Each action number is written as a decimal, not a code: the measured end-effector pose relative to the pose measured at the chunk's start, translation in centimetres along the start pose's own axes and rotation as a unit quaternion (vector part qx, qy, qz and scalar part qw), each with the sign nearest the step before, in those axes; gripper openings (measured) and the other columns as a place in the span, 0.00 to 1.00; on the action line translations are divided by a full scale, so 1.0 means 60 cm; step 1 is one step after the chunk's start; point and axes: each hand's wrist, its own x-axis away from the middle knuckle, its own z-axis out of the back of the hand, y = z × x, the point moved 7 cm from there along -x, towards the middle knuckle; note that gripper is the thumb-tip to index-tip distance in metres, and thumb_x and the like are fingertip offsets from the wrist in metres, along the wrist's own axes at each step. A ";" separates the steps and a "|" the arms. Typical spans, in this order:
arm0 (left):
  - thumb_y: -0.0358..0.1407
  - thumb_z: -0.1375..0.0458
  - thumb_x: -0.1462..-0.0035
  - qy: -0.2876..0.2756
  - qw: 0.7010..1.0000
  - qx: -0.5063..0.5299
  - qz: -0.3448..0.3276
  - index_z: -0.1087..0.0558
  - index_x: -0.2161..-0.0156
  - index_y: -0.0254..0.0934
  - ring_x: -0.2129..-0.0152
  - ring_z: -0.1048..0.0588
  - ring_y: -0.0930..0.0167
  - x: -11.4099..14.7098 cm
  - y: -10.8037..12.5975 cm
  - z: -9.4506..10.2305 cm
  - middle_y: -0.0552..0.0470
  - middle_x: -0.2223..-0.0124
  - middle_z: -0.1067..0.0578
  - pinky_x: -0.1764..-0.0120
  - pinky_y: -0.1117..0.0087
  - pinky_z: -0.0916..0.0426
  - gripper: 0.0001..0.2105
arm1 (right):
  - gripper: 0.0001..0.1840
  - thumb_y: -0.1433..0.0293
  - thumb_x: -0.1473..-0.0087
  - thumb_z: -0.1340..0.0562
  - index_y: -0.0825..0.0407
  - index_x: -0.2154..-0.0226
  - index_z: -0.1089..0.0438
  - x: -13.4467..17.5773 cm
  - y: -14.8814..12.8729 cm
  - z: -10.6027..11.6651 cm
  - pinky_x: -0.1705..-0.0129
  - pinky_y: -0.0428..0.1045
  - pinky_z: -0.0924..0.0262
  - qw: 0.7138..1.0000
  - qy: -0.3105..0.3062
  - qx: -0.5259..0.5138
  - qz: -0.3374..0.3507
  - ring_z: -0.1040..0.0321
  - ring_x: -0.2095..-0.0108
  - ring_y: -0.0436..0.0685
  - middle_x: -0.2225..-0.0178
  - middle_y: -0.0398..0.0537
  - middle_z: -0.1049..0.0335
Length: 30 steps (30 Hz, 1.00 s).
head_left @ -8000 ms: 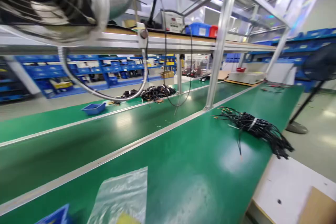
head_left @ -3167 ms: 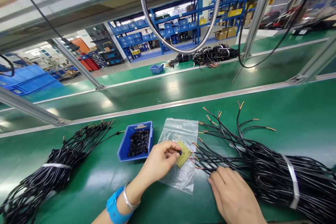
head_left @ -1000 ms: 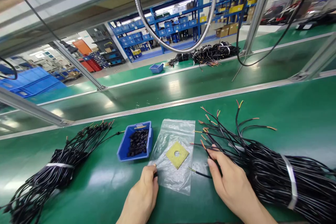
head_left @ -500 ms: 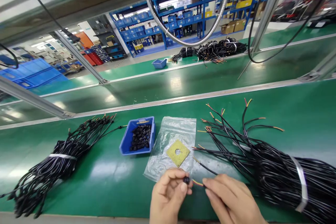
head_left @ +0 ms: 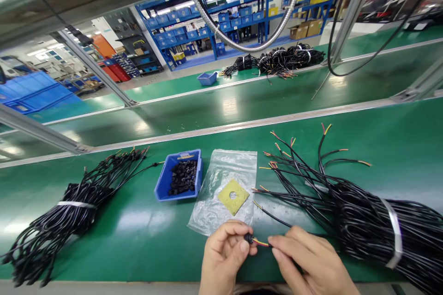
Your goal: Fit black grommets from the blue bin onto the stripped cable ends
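Between the thumb and fingers of my left hand (head_left: 228,253) is a small black cable grommet (head_left: 248,238). My right hand (head_left: 308,258) pinches a black cable near its stripped end, whose red and yellow wires (head_left: 260,242) reach the grommet. Whether the wire tips are inside it, I cannot make out. Just beyond my hands, a yellow square pad (head_left: 242,197) with a hole lies on a clear plastic bag (head_left: 216,166). Beside my right hand lies a tied bundle of black cables (head_left: 363,221) with bare-ended coloured wires.
Left of the bag stands a blue bin (head_left: 162,189) of small black parts. A second tied cable bundle (head_left: 79,212) lies at the left. A metal rail (head_left: 221,128) crosses behind, and a flexible metal hose (head_left: 238,46) hangs overhead.
My right hand has brought the cable's coloured wires up against the black grommet, closing the small gap. The grommet has turned slightly in my left fingers. The view has shifted a little.
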 end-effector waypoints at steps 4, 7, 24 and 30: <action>0.38 0.24 0.55 -0.018 1.000 -0.015 -0.010 0.17 0.68 0.37 0.76 0.21 0.76 -0.001 0.002 0.001 0.51 0.67 0.19 0.70 0.78 0.25 0.10 | 0.10 0.79 0.37 0.43 0.56 0.57 0.28 0.005 0.006 -0.001 0.73 0.45 0.36 1.000 -0.007 0.003 -0.008 0.33 0.76 0.50 0.73 0.46 0.31; 0.38 0.24 0.54 -0.026 0.999 -0.023 -0.017 0.16 0.67 0.38 0.76 0.21 0.75 -0.001 0.002 0.004 0.51 0.67 0.20 0.70 0.77 0.24 0.09 | 0.10 0.79 0.37 0.42 0.56 0.55 0.28 0.008 0.009 0.000 0.72 0.45 0.36 1.000 -0.015 0.006 -0.015 0.33 0.75 0.51 0.72 0.46 0.31; 0.41 0.24 0.54 -0.124 0.985 -0.029 0.120 0.18 0.64 0.36 0.83 0.26 0.79 0.023 -0.074 -0.019 0.54 0.77 0.24 0.76 0.81 0.32 0.15 | 0.09 0.77 0.35 0.45 0.52 0.66 0.34 0.034 0.018 -0.003 0.72 0.47 0.42 0.999 -0.022 -0.034 -0.028 0.37 0.75 0.51 0.75 0.43 0.34; 0.30 0.29 0.47 -0.211 0.940 -0.223 -0.145 0.17 0.58 0.44 0.79 0.25 0.77 0.011 -0.031 -0.028 0.54 0.69 0.22 0.74 0.78 0.29 0.11 | 0.15 0.71 0.29 0.50 0.51 0.68 0.35 0.035 0.028 -0.009 0.72 0.46 0.43 0.997 -0.046 -0.047 -0.042 0.38 0.75 0.50 0.75 0.42 0.35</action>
